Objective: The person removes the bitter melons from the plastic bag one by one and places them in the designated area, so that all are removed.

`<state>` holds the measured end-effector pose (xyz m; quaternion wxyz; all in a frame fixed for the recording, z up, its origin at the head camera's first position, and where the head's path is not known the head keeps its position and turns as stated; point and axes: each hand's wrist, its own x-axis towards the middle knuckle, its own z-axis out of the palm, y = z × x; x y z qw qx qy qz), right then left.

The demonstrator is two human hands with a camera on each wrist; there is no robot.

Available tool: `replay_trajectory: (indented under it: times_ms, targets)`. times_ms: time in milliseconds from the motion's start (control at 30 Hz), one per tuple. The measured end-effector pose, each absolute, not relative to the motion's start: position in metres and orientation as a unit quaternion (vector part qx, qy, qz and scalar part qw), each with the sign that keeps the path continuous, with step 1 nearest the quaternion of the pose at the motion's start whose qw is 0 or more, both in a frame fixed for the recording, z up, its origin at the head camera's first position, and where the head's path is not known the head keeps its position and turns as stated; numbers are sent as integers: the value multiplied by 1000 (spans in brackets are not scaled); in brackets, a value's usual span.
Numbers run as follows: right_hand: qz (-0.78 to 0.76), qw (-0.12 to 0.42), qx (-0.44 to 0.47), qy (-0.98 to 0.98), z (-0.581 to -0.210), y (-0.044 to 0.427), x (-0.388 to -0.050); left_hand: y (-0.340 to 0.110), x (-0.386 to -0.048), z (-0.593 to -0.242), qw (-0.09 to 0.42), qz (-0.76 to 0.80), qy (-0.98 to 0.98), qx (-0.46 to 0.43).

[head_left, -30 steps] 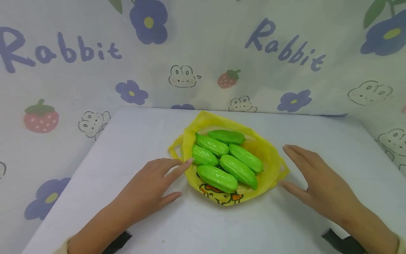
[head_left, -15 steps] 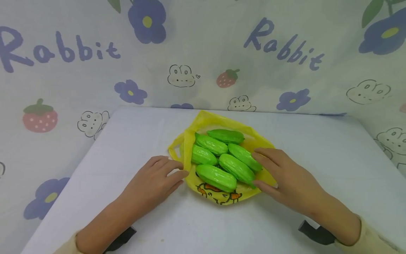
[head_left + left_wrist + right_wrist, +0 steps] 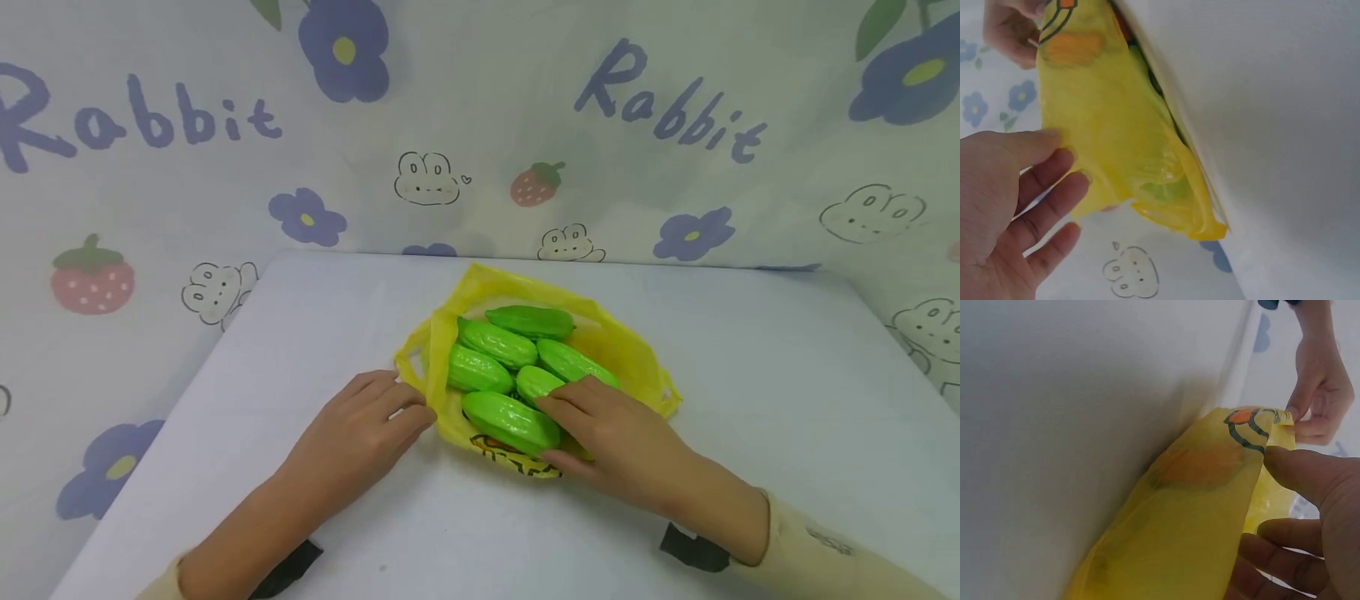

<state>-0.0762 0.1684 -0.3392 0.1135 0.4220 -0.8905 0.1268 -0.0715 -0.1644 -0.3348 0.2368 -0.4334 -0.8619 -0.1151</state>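
A yellow plastic bag (image 3: 630, 367) lies with its mouth spread open, several glossy green cucumber-shaped vegetables inside. At its left rim my left hand (image 3: 367, 429) pinches the plastic between thumb and fingers; the right wrist view shows that grip too. My right hand (image 3: 622, 442) reaches over the near right side of the mouth, fingers slightly bent and apart. Its fingertips are by the right end of the nearest green vegetable (image 3: 512, 421), with the thumb low at the near rim. That hand partly covers another green vegetable (image 3: 536, 383). Whether it touches either one is unclear.
The bag rests on a white-covered table (image 3: 450, 533). Behind stands a cloth backdrop (image 3: 480, 108) printed with rabbits, flowers and strawberries. A loop handle (image 3: 411, 367) sticks out at the bag's left. Dark straps show under both wrists.
My right hand has moved left from beside the bag to over the nearest vegetables. My left hand has drawn its fingers together on the bag's left rim.
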Motion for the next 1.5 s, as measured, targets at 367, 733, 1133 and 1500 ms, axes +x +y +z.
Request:
replay_trajectory:
  times_ms: [367,733,1133,1500]
  targets:
    - [51,130,433,-891,-346,156,-77,-163,-70,-337,246,-138,-858,-429]
    - [22,155,431,-889,-353,156,-77,-162,-68,-337,244,-152,-857,-427]
    - [49,139,429,-891,-349,165,-75,-161,-64,-340,227,-141,-876,-402]
    - [97,123,413,-897,-344,172,-73,-163,-63,-337,249,-148,-869,-401]
